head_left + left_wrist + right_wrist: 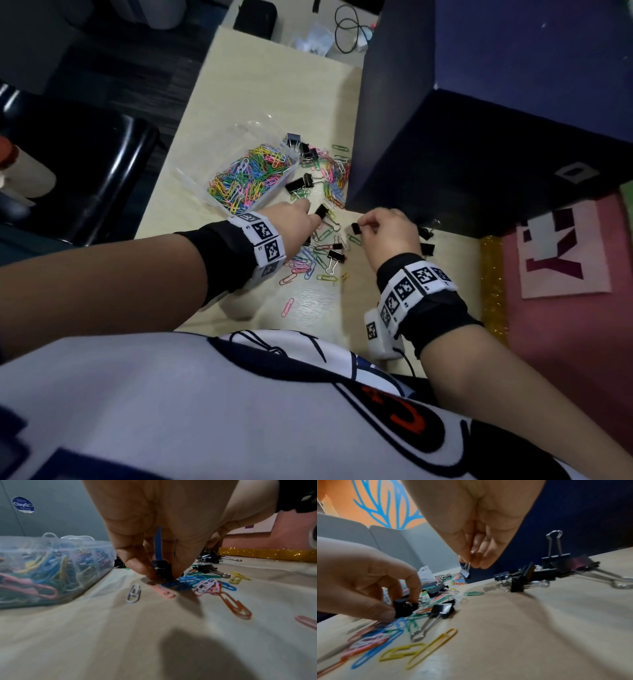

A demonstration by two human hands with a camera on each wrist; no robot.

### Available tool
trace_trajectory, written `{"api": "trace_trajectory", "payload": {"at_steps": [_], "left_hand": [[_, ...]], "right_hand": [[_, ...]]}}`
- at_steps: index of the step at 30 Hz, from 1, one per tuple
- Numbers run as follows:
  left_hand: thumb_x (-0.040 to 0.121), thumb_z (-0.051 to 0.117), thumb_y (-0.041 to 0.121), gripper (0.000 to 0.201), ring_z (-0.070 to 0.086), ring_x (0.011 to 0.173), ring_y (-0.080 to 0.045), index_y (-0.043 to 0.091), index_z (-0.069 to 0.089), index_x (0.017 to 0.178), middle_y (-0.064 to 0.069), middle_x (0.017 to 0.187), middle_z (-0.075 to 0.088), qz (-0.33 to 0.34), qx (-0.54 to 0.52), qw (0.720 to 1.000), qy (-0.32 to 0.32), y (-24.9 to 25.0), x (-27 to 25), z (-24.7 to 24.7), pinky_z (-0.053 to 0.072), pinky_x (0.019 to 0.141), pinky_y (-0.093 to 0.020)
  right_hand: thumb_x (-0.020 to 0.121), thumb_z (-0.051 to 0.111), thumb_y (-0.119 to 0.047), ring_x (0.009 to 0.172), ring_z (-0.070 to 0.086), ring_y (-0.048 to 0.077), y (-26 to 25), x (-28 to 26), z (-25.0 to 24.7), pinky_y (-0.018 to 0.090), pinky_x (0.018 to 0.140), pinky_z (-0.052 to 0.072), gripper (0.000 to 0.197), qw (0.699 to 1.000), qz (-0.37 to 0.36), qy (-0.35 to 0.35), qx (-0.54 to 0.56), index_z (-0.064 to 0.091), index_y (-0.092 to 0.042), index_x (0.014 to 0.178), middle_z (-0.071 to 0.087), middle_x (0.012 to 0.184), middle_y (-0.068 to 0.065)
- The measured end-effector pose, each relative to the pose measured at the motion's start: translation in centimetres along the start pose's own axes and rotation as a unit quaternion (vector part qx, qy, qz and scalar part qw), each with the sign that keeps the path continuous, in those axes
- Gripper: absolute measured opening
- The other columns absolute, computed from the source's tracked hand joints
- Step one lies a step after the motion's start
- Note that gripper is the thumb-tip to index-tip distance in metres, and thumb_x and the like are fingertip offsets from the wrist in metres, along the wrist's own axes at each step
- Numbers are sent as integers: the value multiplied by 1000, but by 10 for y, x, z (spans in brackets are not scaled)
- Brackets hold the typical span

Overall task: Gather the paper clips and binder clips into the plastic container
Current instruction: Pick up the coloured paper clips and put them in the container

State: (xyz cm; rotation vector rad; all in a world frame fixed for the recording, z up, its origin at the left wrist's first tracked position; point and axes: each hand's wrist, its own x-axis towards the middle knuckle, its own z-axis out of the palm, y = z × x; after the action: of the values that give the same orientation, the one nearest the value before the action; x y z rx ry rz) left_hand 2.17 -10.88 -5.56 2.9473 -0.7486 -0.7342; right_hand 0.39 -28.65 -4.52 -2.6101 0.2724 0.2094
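Left hand [296, 219] fingers pinched on black binder clip [162, 568] at desk [308, 305] among loose paper clips [308, 260], right hand [388, 229] pinching small clip [465, 572] by its handles above desk, container [250, 178] of paper clips just beside left hand

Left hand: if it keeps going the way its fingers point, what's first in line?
Judging by the head view, the left hand points up-right, so after the binder clip it pinches, likely the scattered paper clips; depth is unclear.

R hand [479, 545] pinches small binder clip [465, 572] by handles; L hand [366, 582] grips black clip [404, 607].
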Motion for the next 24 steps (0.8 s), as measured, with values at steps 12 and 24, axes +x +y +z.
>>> {"api": "trace_trajectory", "payload": {"at_steps": [12, 24], "left_hand": [[89, 54, 11, 22, 59, 94, -28, 14, 55, 111, -7, 106, 53, -22, -24, 999, 28, -5, -1, 4, 48, 70, -33], [93, 44, 9, 28, 58, 78, -31, 16, 44, 120, -12, 87, 60, -68, -72, 990, 102, -16, -8, -6, 39, 61, -34]], "right_hand": [[89, 46, -4, 120, 40, 26, -2, -2, 8, 36, 99, 38, 40, 975, -142, -52, -162, 53, -18, 126, 45, 130, 5], [86, 46, -1, 117, 41, 29, -16, 8, 25, 39, 93, 44, 34, 956, -195, -129, -175, 54, -14, 117, 41, 127, 8]]}}
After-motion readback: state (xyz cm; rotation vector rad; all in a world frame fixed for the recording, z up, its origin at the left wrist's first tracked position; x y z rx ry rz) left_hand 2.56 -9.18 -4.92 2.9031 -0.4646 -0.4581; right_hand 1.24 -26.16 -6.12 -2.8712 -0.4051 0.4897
